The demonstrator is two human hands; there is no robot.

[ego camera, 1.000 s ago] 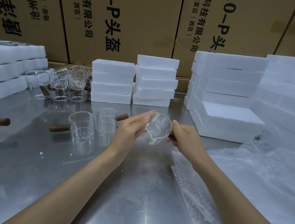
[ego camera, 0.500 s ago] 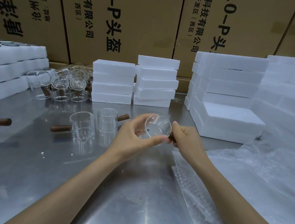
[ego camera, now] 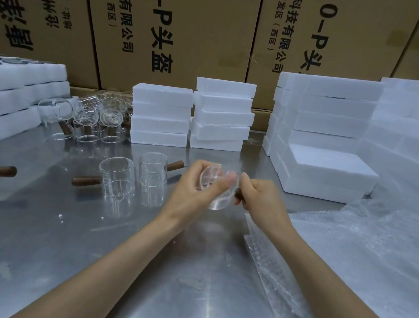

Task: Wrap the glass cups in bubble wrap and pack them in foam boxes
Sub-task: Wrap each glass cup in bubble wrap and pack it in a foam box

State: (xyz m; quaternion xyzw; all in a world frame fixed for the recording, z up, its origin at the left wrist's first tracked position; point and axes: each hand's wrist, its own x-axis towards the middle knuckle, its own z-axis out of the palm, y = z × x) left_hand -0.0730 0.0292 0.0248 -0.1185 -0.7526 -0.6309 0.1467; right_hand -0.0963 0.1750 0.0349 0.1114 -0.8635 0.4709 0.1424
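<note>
Holding glass cup (ego camera: pixel 217 188) (seemingly empty).

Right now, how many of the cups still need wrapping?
Done: the foam trays stacked at far left seem to hold dark-rimmed things already. In hand: one bare glass cup, left hand on the glass, right hand gripping its wooden handle. Left: two cups on the steel table, a cluster behind; bubble wrap and foam boxes wait unused.

Clear glass cup (ego camera: pixel 219 190) with dark wooden handle, tilted, above the steel table near bubble wrap (ego camera: pixel 362 248).
</note>
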